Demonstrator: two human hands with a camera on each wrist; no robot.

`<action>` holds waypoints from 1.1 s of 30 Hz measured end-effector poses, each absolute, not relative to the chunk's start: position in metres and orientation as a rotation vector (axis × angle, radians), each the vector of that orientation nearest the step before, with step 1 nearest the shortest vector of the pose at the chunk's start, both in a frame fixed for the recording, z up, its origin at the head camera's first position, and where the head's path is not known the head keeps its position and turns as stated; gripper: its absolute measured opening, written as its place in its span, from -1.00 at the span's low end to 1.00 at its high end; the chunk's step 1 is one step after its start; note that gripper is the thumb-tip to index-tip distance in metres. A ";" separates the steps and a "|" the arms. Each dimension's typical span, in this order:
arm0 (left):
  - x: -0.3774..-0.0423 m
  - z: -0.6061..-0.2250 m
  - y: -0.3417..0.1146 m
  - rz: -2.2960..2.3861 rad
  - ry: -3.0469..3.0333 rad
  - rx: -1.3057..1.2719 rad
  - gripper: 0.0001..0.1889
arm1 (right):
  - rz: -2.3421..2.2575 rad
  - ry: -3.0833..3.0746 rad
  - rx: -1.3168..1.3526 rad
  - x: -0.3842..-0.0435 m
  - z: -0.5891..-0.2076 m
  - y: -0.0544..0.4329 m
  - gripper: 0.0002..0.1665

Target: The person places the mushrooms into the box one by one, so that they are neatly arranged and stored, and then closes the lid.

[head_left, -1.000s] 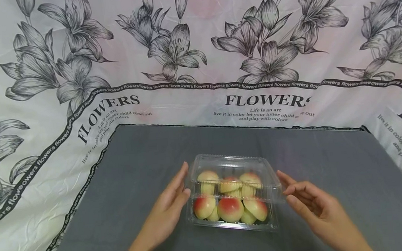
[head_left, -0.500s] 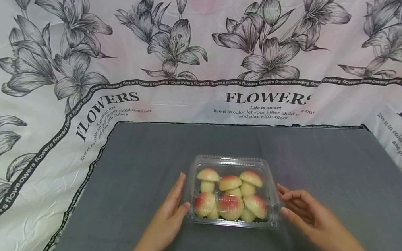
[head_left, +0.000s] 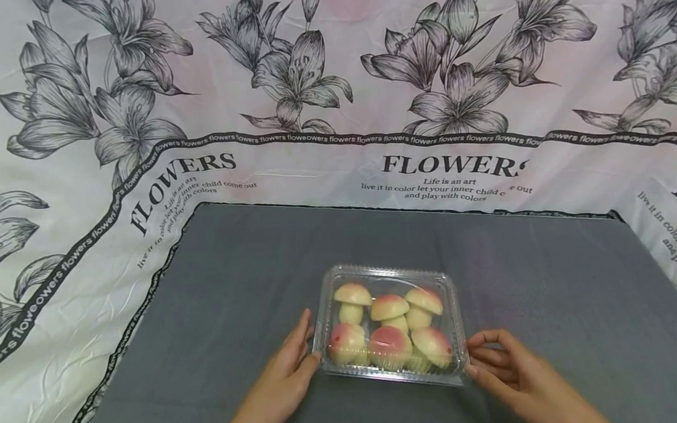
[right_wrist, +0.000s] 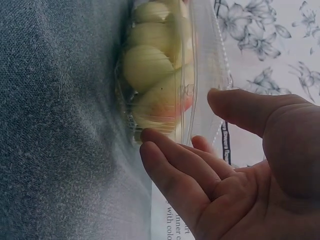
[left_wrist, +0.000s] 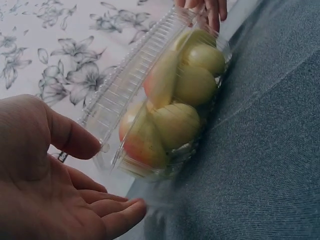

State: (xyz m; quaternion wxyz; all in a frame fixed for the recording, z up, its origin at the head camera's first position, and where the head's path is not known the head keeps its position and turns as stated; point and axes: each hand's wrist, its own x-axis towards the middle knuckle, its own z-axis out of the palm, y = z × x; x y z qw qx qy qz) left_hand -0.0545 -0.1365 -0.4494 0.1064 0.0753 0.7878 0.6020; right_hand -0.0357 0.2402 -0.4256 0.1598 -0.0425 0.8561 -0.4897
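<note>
A clear plastic clamshell box [head_left: 396, 382] lies on the dark grey cloth. Its hinged lid [left_wrist: 132, 77] is low over the base, with a narrow gap between the rims in the wrist views. Inside are several mushroom-shaped buns [head_left: 390, 344], pale yellow with reddish caps. My left hand [head_left: 283, 377] is at the left side, its thumb at the lid's front corner and its other fingers extended. On the opposite side, my right hand [head_left: 515, 370] has its thumb tip by the lid's rim [right_wrist: 192, 90], with its fingers loosely bent near the base.
The grey cloth [head_left: 246, 260] covers the tabletop. Behind and at both sides hangs a white sheet [head_left: 310, 167] printed with lilies and lettering, its dark border running along the table's back edge.
The lid has swung down from a raised, tilted position to close over the base. Both hands have come down and toward me with it, staying at its sides.
</note>
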 end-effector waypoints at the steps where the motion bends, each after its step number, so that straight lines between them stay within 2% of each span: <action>1: -0.055 -0.450 -0.137 1.764 2.322 0.223 -0.27 | -1.401 2.441 -0.130 -0.036 -0.426 0.241 -0.44; 9: -0.051 -0.451 -0.139 1.575 2.452 0.210 -0.35 | -1.404 2.363 -0.123 -0.039 -0.431 0.244 -0.39; 13: -0.051 -0.451 -0.140 1.550 2.431 0.208 -0.60 | -1.360 2.322 -0.076 -0.040 -0.435 0.247 -0.40; 16: -0.051 -0.452 -0.141 1.534 2.407 0.218 -0.75 | -1.315 2.271 -0.090 -0.043 -0.438 0.250 -0.50; 20: -0.050 -0.454 -0.142 1.500 2.389 0.248 -0.67 | -1.275 2.219 -0.225 -0.047 -0.441 0.254 -0.63; 33: -0.048 -0.464 -0.142 1.609 2.277 0.239 -0.67 | -1.528 1.774 -0.310 -0.055 -0.455 0.255 -0.49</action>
